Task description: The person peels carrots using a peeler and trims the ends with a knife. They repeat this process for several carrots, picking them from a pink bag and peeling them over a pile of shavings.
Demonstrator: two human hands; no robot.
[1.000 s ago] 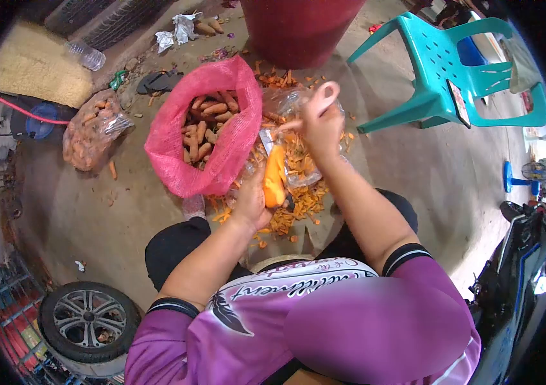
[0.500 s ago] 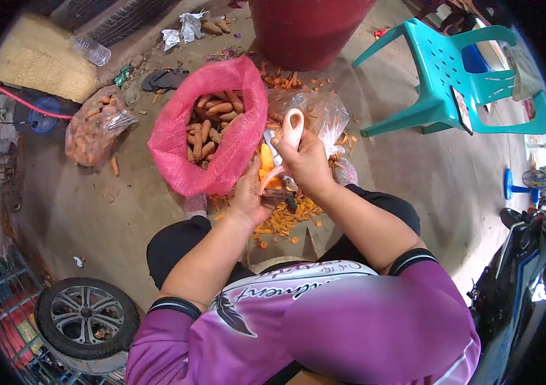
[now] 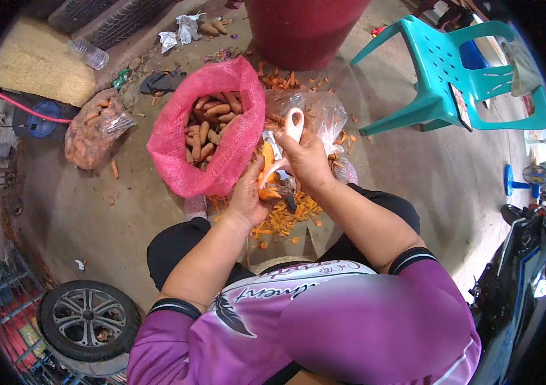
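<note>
My left hand [image 3: 250, 194] is closed around an orange carrot [image 3: 267, 168], its pale flesh bared. In my right hand [image 3: 305, 159] is a pale pink-white peeler [image 3: 293, 125], its looped handle end sticking out above the fingers. The forked head of the peeler lies across the carrot; my fingers and the tool hide part of the contact. Orange peelings [image 3: 281, 220] cover the floor below both hands. Just left of them stands an open pink mesh sack [image 3: 164, 154] with many unpeeled carrots [image 3: 207, 133] inside.
A clear plastic bag [image 3: 331, 112] lies beyond my right hand, near a large red tub [image 3: 305, 32]. A teal chair [image 3: 430, 77] stands at right, a motorcycle [image 3: 520, 269] lower right. At left are a filled plastic bag [image 3: 96, 131] and a wheel [image 3: 87, 317].
My right hand has shifted the peeler slightly up along the carrot, away from my body. My left hand keeps its hold, and more of the carrot's lower part shows.
</note>
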